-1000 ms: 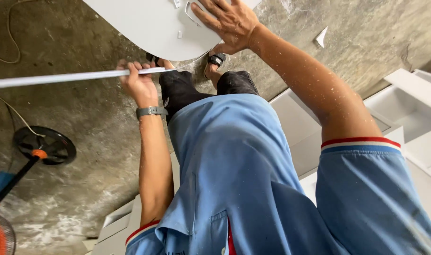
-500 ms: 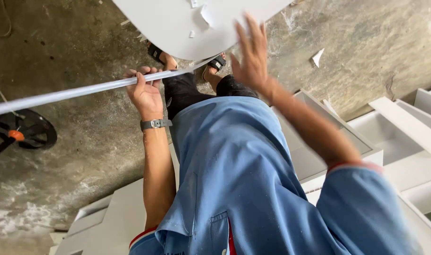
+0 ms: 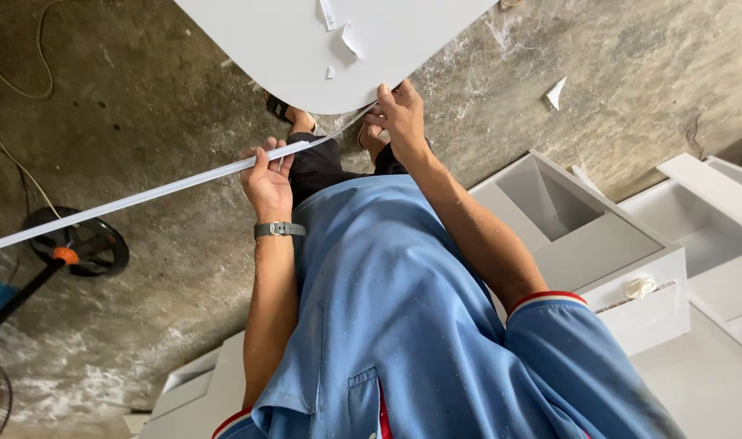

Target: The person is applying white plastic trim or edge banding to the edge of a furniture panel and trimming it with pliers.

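Observation:
A large white panel (image 3: 338,49) with a rounded edge fills the top of the view, with small white scraps lying on it. A long thin white strip (image 3: 143,197) runs from the far left up to the panel's curved edge. My left hand (image 3: 267,180), with a grey watch on its wrist, is closed around the strip near its middle. My right hand (image 3: 399,114) pinches the strip's end against the panel's edge. My feet in dark sandals show on the floor just under the panel.
White drawer boxes (image 3: 598,244) and cabinet parts stand on the right and lower right. A fan with a black base (image 3: 82,244) and an orange-and-blue stand is on the left. A cable (image 3: 21,81) and a white scrap (image 3: 555,91) lie on the concrete floor.
My right hand came off the panel's top face and dropped to its curved edge, taking the strip's end. The strip now slopes more steeply up to the right. My left hand keeps its hold.

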